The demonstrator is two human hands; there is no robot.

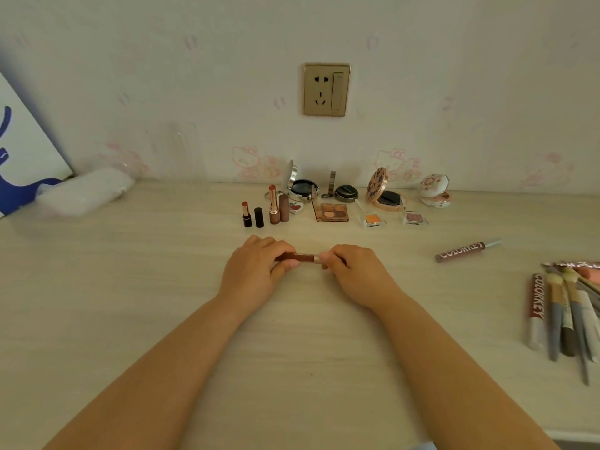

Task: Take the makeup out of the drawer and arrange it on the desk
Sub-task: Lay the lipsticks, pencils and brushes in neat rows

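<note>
A brown lipstick tube (303, 257) lies level between both hands over the middle of the pale desk (130, 287). My left hand (256, 271) grips its brown end, and my right hand (354, 271) pinches the metallic end. Behind them, near the wall, stand two open lipsticks (246, 214) (273, 204) with their caps beside them. Several open compacts (300, 186) (384, 190) (435, 191) and small eyeshadow pans (332, 212) (371, 219) (415, 218) are set out in a row there.
A lip gloss tube (467, 250) lies alone at the right. Several brushes and tubes (565, 316) are heaped at the right edge. A white tissue pack (84, 191) and a blue-and-white board (22, 157) sit at the back left. A wall socket (326, 89) is above.
</note>
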